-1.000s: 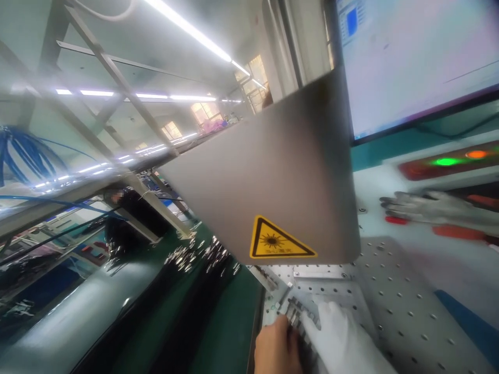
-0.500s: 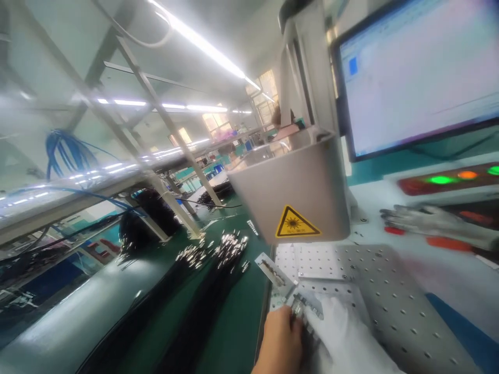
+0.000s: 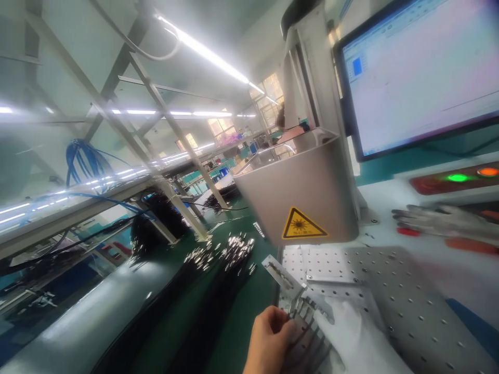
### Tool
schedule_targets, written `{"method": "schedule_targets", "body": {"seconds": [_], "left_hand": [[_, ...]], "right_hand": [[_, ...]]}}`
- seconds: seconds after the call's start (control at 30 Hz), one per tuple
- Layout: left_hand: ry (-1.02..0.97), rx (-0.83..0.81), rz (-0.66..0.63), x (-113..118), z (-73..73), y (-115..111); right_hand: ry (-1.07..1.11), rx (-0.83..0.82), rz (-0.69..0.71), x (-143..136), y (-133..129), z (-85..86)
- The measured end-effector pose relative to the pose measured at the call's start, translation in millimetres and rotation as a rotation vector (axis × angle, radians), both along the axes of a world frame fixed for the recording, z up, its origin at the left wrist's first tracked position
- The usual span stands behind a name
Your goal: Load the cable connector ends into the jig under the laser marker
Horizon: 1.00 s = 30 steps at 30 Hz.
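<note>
Head view, one item per entry.

Left hand (image 3: 268, 340): bare, at the lower edge of frame, fingers curled onto the near end of a row of metal-tipped connectors (image 3: 306, 324). Fingertips touch the row; whether they pinch any single piece cannot be told.

Right hand (image 3: 356, 340): in a white glove, lying flat just right of the same row, fingers loosely extended and touching its far side; nothing visibly clasped in it.

Connectors: lie side by side between the two hands, on the front left corner of a perforated metal plate (image 3: 393, 291), tilted towards the upper left.

Small metal strip (image 3: 281, 272): on the plate's left edge, just beyond the connectors.

Grey laser housing (image 3: 307, 195): hangs above the plate, with a yellow triangular warning label (image 3: 302, 226) on its lower face.

Monitor (image 3: 421, 72): upper right, screen lit.

Control panel (image 3: 456, 179): below the monitor, green and orange lamps lit.

Grey glove (image 3: 436, 221): lying on the white surface right of the housing.

Black cable bundles (image 3: 218, 270): with shiny ends, on the green belt (image 3: 234, 332) to the left.
</note>
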<state>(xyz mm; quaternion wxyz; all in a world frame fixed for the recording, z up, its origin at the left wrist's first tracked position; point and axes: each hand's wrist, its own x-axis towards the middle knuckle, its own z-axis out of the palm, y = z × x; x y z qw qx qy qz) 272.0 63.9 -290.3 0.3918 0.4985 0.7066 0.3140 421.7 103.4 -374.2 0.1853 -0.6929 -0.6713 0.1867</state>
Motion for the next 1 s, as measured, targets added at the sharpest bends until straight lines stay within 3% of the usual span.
{"method": "schedule_targets", "body": {"seconds": [0.1,0.27,0.4,0.53,0.73,1.0], "left_hand": [[0.141,0.015,0.054,12.6,7.0,4.7],[0.432,-0.034,-0.056,32.1,25.5,9.1],[0.541,-0.068,-0.118,34.8,21.7,12.6],[0.571,-0.077,-0.118,33.5,17.8,16.0],[0.612,-0.064,-0.128,37.3,25.5,19.7],[0.513,-0.042,-0.159,32.6,20.7,21.5]], "right_hand": [[-0.019,-0.002,-0.006,0.4,-1.0,1.5],[-0.018,0.017,-0.011,-2.1,-0.9,0.0],[-0.008,0.03,-0.003,-3.3,-2.1,1.1],[0.0,0.025,0.0,-2.1,-4.2,4.1],[-0.002,0.05,0.048,7.1,-5.2,5.0],[-0.141,0.164,0.305,12.5,-4.5,14.0]]}}
